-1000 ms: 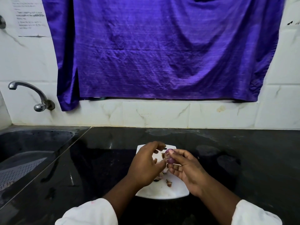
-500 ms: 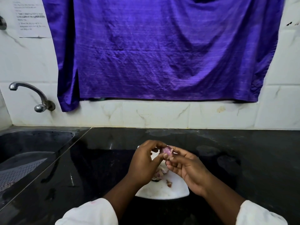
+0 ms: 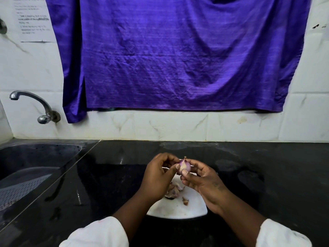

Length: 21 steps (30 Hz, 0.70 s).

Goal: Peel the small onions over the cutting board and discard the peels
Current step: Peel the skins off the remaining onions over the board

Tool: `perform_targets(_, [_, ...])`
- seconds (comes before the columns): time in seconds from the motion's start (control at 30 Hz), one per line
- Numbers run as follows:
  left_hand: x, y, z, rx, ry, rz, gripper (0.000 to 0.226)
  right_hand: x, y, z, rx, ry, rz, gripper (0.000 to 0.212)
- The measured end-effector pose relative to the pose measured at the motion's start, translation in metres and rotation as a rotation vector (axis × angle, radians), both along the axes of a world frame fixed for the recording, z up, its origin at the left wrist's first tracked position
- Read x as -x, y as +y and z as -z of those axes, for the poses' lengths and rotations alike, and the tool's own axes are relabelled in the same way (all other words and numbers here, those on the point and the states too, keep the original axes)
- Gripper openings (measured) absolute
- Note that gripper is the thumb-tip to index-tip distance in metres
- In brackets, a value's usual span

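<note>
- Table: black, glossy; carries a white cutting board near its front edge
- Sink: dark basin at the left of the table; chrome tap on the tiled wall above it
- Purple cloth: hangs over the wall behind the table; printed paper sheet fixed at upper left
- Peels: small heap on the board, partly hidden by the left hand; one scrap lies apart
- Left hand: raised above the board, fingers curled, thumb and forefinger tips pressed on the onion's left side
- Right hand: palm turned inward, thumb under the onion, forefinger over it, remaining fingers loosely curled
- Onion: small, purple, part pale where skin is off; pinched between both hands above the far end of the board; long axis upright, stem tip pointing up
- White sleeves: at both forearms
</note>
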<state>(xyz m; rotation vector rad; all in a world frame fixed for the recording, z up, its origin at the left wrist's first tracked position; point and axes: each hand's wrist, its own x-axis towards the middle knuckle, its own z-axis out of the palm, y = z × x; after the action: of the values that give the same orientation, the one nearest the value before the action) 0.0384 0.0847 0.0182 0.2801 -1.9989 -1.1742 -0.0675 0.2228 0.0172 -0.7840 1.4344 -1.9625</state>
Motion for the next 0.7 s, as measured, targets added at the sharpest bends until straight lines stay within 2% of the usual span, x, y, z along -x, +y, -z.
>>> perform_targets(0.17, [-0.001, 0.002, -0.002, -0.041, -0.037, -0.031, 0.013, 0.001, -0.001, -0.001, -0.029, 0.145, 0.074, 0.036])
perform_targets(0.33, [-0.002, 0.006, -0.006, -0.086, -0.09, -0.09, 0.006, 0.004, -0.006, 0.005, -0.099, 0.271, 0.151, 0.049])
perform_targets(0.4, [-0.002, 0.007, -0.008, -0.069, -0.104, -0.114, 0.004, 0.004, -0.008, 0.008, -0.124, 0.347, 0.185, 0.048])
perform_targets(0.57, [-0.005, 0.012, -0.017, -0.041, -0.157, -0.153, 0.017, 0.001, -0.007, 0.012, -0.155, 0.496, 0.264, 0.047])
perform_targets(0.7, [-0.004, 0.014, -0.02, -0.048, -0.166, -0.192, 0.018, -0.001, -0.007, 0.015, -0.186, 0.641, 0.367, 0.05])
